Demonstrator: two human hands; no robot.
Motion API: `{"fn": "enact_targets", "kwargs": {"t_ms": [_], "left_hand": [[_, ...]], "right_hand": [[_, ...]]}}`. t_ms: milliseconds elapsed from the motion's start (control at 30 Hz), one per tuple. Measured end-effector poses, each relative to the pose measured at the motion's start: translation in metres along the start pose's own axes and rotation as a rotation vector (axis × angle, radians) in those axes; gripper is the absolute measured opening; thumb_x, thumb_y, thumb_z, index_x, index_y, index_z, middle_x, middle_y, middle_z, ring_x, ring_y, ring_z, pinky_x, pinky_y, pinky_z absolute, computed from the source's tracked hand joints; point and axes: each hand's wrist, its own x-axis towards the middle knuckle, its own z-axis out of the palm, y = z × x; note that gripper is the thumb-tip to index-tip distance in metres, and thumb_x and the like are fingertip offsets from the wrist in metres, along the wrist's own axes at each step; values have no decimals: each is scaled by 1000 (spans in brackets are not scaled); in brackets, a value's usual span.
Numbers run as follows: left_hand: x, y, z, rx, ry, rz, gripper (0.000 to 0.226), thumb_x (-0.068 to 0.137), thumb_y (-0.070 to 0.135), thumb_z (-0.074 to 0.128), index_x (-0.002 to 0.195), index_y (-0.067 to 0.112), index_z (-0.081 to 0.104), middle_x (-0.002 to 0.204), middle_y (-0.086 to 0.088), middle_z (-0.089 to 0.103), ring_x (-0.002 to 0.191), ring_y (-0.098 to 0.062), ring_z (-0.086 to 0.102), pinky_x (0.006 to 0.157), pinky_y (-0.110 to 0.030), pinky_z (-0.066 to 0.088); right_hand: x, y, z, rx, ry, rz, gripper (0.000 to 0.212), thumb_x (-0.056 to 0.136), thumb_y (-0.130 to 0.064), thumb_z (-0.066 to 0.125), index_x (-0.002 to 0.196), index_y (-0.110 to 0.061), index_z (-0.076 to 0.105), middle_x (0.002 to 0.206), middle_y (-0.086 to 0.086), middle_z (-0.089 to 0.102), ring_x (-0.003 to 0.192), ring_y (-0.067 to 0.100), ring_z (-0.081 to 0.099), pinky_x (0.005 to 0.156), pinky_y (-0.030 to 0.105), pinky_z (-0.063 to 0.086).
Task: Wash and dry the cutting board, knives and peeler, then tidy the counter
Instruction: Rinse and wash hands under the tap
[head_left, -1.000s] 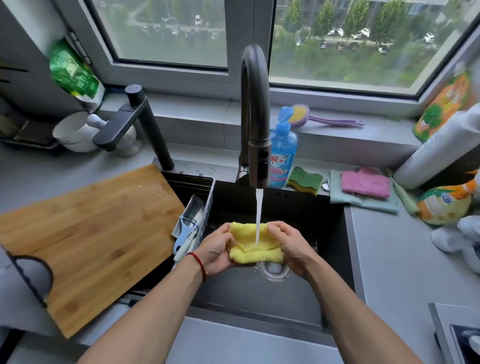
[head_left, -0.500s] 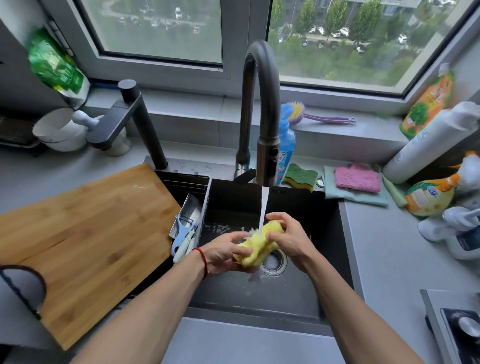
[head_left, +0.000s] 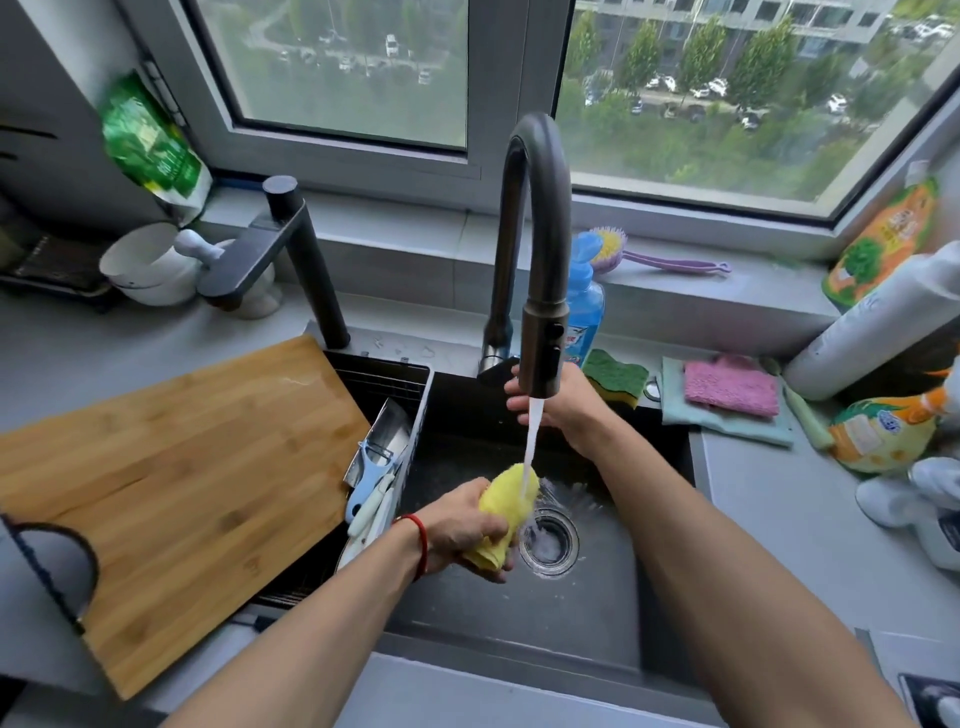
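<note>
Yellow cloth under running water in the sink.

Left hand (head_left: 462, 525), with a red string on the wrist, curled tight round a bunched yellow cloth (head_left: 504, 512), over the sink (head_left: 597, 613) and just left of the drain (head_left: 549, 540). Water falling from the tall dark tap (head_left: 540, 270) onto the top of the cloth. Right hand (head_left: 558, 402) up behind the tap head at the back of the sink, partly hidden; cannot tell if open or holding. Blue peeler (head_left: 370, 480) and knives (head_left: 387, 452) in the small left part of the sink. Wooden cutting board (head_left: 176, 488) beside them, on the worktop at the sink's left edge and partly over it. Blue soap bottle (head_left: 586, 301), green sponge (head_left: 615, 376) and pink cloth (head_left: 731, 385) along the back edge.
</note>
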Motion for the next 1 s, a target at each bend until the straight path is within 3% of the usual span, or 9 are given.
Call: {"fn": "enact_targets", "kwargs": {"t_ms": [167,300,367,500,633,767,833,900,1000], "left_hand": [[-3,13,7,288,133,73,41,76,9,74,106,24,49,108,-12,53,85,-26,64,57,-35,60],[-6,19,7,792,204,246,43,76,4,68,99,33,47,95,-6,59,72,-25,64,49,-29,52],[-3,23,8,997,236,448,48,74,0,65,103,35,51,90,0,61,81,-26,63,63,-31,49],[11,31,20,1238,187,553,27,87,15,68,109,18,52,95,-1,58,103,-34,62,75,-35,47],[20,33,25,1651,223,667,20,93,5,57,113,8,54,109,-10,60,105,-28,56,84,-40,50],[25,40,42,1636,168,1005,24,80,1,73,100,6,62,89,-11,61,78,-30,62,53,-38,52],[34,44,44,1738,151,1081,33,65,11,85,89,11,63,79,-6,62,65,-26,63,42,-27,36],[42,43,46,1866,200,964,21,70,19,81,83,16,64,75,-2,67,62,-26,68,46,-24,28],[57,31,61,1904,236,439,13,85,27,67,94,19,70,93,-6,75,83,-32,74,59,-30,38]], "right_hand": [[30,-20,-2,449,13,129,37,101,-3,48,137,0,48,118,19,69,116,38,67,101,51,55],[17,15,-8,111,-60,142,27,101,-23,49,114,-8,67,111,14,76,104,28,73,87,46,61],[-1,60,-14,2,-249,292,51,100,-50,52,106,-4,73,108,14,75,99,28,71,86,44,58],[-37,131,-17,302,-756,591,101,85,-89,38,124,1,65,121,32,65,90,38,71,63,37,60],[-48,148,-50,493,-875,523,84,91,-75,49,132,-1,57,115,26,65,84,29,68,69,36,58],[-54,152,-64,567,-993,444,52,90,-36,72,133,-13,53,132,30,58,112,40,66,82,43,60],[-55,155,-57,447,-973,471,43,86,-28,78,120,-18,55,106,18,69,74,22,68,54,24,54],[-49,154,-52,157,-808,467,35,80,-28,82,102,-16,59,72,5,61,49,12,49,40,19,38],[-34,156,-52,-693,-477,136,28,73,-37,74,78,-12,63,62,2,60,52,22,55,42,21,38]]}}
